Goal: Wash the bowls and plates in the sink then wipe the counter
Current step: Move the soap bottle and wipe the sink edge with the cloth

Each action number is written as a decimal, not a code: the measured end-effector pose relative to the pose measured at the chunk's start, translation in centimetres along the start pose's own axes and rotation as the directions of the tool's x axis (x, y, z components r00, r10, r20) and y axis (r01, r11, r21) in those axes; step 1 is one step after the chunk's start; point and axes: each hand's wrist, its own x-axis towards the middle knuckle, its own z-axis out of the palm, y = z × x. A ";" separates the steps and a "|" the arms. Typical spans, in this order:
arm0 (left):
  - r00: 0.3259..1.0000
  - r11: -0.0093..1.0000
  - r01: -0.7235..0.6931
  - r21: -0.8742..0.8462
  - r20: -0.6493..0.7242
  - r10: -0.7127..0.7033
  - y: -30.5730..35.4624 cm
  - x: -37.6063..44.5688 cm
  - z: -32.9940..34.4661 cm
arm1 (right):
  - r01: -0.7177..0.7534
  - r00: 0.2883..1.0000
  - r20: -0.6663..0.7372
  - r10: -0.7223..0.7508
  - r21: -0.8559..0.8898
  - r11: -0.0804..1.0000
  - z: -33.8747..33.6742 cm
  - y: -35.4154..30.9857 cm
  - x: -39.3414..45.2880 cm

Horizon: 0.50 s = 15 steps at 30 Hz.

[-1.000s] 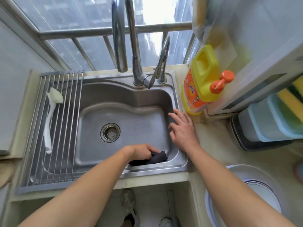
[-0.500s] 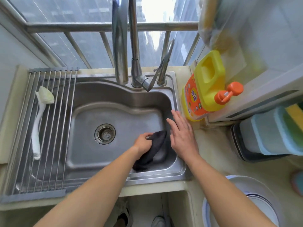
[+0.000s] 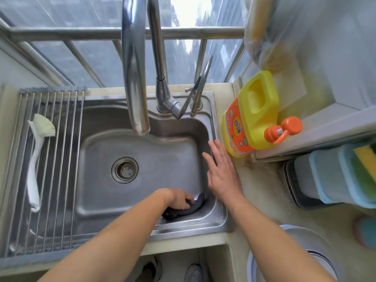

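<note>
The dark cloth (image 3: pixel 188 208) lies in the sink (image 3: pixel 142 159) at the basin's five-o'clock corner, its long axis running from eight o'clock up to two o'clock. The left hand (image 3: pixel 179 199) grips it, fingers curled over it, forearm reaching in from seven o'clock. The right hand (image 3: pixel 220 171) rests flat with fingers straight on the sink's three-o'clock rim, pointing to eleven o'clock, beside the yellow detergent bottle (image 3: pixel 254 115) on the surface (image 3: pixel 264 190).

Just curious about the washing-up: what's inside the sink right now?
Inside the sink: a drain strainer and a dark cloth gripped by the left hand. No dishes visible; the forearm hides part of the cloth.
</note>
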 end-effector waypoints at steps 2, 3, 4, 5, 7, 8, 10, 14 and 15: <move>0.998 0.998 0.058 -0.002 0.024 -0.057 -0.7 -0.3 -0.6 | 0.001 1.000 0.003 -0.001 0.021 1.000 0.0 0.0 0.2; 0.998 0.996 0.060 -0.060 -0.005 -0.061 -0.9 -0.3 -0.8 | -0.006 1.000 -0.003 0.006 0.046 0.999 -0.1 0.0 0.4; 0.995 0.981 0.050 -0.186 -0.078 -0.066 -1.2 0.2 -0.8 | -0.016 1.000 -0.014 0.017 0.086 0.996 -0.2 0.0 0.5; 0.979 0.934 0.017 -0.356 -0.185 -0.088 -1.3 0.7 -0.8 | -0.028 0.999 -0.030 0.033 0.136 0.990 -0.2 0.1 0.8; 0.904 0.704 -0.161 -0.692 -0.389 -0.176 -1.2 2.1 -1.0 | -0.047 0.996 -0.063 0.063 0.227 0.973 -0.2 0.4 1.2; 0.871 0.548 -0.262 -0.794 -0.439 -0.220 -0.6 2.5 -1.2 | -0.049 0.994 -0.079 0.072 0.258 0.965 -0.1 0.6 1.3; 0.854 0.295 -0.381 -0.876 -0.456 -0.251 1.8 3.0 -1.7 | -0.048 0.992 -0.101 0.079 0.284 0.958 0.2 1.0 1.5; 0.876 0.244 -0.407 -0.880 -0.452 -0.170 4.0 3.5 -0.7 | -0.050 0.993 -0.093 0.078 0.273 0.961 0.4 1.4 1.9; 0.882 0.311 -0.396 -0.864 -0.451 -0.132 3.4 3.4 0.1 | -0.048 0.994 -0.085 0.072 0.262 0.964 0.4 1.4 2.1</move>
